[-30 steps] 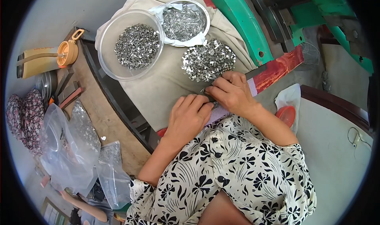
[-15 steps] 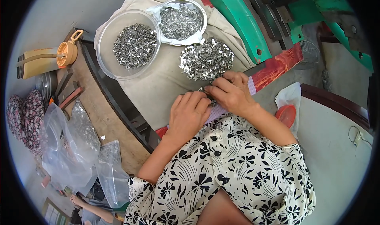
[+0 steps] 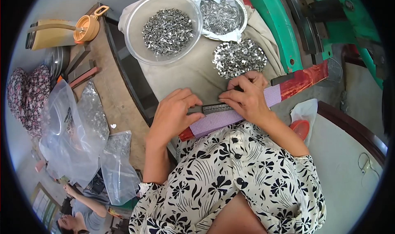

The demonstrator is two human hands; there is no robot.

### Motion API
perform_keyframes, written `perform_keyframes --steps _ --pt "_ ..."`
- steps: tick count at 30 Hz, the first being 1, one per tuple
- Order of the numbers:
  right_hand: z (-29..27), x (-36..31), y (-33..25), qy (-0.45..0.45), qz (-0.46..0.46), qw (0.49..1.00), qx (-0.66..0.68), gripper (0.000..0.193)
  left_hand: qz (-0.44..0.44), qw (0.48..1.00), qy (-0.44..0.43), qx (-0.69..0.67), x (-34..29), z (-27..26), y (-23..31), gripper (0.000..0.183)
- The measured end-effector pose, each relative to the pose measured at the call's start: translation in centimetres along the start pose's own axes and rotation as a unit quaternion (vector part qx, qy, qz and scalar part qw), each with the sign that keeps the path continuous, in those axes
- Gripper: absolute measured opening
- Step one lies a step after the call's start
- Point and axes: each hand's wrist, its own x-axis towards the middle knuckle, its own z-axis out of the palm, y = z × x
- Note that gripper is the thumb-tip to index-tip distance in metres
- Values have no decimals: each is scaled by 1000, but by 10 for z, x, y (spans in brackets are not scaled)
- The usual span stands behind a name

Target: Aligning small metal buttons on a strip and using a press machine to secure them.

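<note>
A narrow dark metal bar [image 3: 216,108] with a row of small slots or pieces along it lies in front of me, along a strip of lilac textured cloth [image 3: 220,121]. My left hand [image 3: 175,112] is at its left end, thumb on the near side and fingers on the far side, closed about the bar. My right hand [image 3: 249,98] is over its right part, thumb and index finger pinched together; anything between them is too small to make out. Just beyond the right hand, a heap of small shiny metal pieces [image 3: 239,58] lies on the beige cloth [image 3: 164,79].
A clear plastic tub [image 3: 129,28] of small metal parts and a lined bowl [image 3: 245,18] of thin metal pins stand at the back. Green machinery [image 3: 284,32] rises at the right. Plastic bags [image 3: 70,139] and an orange-lidded container [image 3: 88,27] are on the left. Another person [image 3: 88,213] sits at lower left.
The view has shifted, so the tub and heap appear farther right. My hands have moved apart, the left one to the left, uncovering the slotted bar between them.
</note>
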Motion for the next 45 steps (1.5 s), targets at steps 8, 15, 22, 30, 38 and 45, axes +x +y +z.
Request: perform_keyframes --steps 8,15,22,30,38,45 --pt "4 10 -17 -81 66 992 67 10 -4 1000 -4 14 2 3 -4 25" --pt "13 15 -27 -121 78 986 90 11 -20 1000 -21 6 2 3 -5 25" --pt "15 13 -29 -102 83 989 66 12 -30 999 -23 -6 3 4 -6 26" --pt "15 13 -32 -101 91 989 56 14 -16 1000 7 -2 3 6 -6 26" --pt "10 14 -30 -127 101 985 57 13 -30 1000 -9 0 4 5 -5 26" --pt "8 17 -28 -141 84 986 41 15 -19 1000 -1 1 4 5 -5 25"
